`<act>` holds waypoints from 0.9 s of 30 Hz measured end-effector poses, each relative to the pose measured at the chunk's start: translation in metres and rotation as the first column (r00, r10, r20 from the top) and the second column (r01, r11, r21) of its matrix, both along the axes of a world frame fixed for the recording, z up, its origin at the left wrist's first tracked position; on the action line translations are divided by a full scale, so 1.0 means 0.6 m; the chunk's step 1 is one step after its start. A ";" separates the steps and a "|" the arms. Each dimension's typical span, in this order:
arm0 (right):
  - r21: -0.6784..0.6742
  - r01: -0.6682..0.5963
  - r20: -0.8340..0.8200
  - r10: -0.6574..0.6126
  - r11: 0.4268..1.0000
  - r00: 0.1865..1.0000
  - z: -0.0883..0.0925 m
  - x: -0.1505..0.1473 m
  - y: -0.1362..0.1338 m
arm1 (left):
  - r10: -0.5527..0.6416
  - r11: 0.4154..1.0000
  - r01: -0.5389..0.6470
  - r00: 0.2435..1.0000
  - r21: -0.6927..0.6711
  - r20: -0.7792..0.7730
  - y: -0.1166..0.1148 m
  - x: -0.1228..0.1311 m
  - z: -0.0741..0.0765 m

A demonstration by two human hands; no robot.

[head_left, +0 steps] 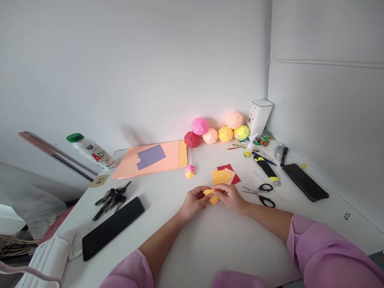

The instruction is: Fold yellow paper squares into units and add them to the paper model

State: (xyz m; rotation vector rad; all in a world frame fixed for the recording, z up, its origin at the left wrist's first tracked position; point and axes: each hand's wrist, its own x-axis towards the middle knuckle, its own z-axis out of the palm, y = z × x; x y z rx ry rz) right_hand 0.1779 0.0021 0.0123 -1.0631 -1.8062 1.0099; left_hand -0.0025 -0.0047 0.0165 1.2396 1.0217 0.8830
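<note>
A small piece of yellow-orange paper [214,199] with folds in it is pinched between both my hands, low over the white table. My left hand [195,202] grips its left side, fingers curled. On the other side, my right hand [230,197] holds the upper right edge with thumb and fingers closed. Just beyond my hands lie loose paper pieces: a yellow-orange sheet [220,177], a peach one [231,176] and dark red ones [236,179]. Small folded pink and yellow paper pieces [190,172] sit farther left.
Scissors [260,193] and a utility knife [267,169] lie right, near a glue bottle [249,147] and black pouch [305,182]. Faceted paper balls [199,126] line the wall. At left are peach sheets [126,164], keys [113,199], a black phone [113,229] and a bottle [93,152].
</note>
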 end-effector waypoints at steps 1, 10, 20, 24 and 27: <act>-0.008 -0.002 0.008 0.002 1.000 1.000 -0.002 0.001 0.000 | 0.003 1.000 -0.003 1.000 0.002 0.005 0.001 0.000 -0.001; -0.125 -0.051 -0.073 0.042 0.991 0.996 0.009 0.001 -0.004 | 0.029 0.999 -0.028 0.997 -0.017 0.075 0.003 0.000 -0.005; -0.140 -0.080 -0.008 0.079 0.987 0.997 0.001 0.008 -0.002 | 0.047 0.998 -0.042 0.995 -0.050 0.092 0.004 0.002 -0.002; -0.149 -0.089 -0.009 0.089 0.985 0.996 0.002 0.009 -0.002 | 0.043 0.998 -0.039 0.996 -0.055 0.075 0.004 0.002 0.000; -0.158 -0.092 -0.005 0.093 0.983 0.996 0.002 0.009 -0.002 | 0.043 0.998 -0.039 0.996 -0.056 0.073 0.003 0.003 0.003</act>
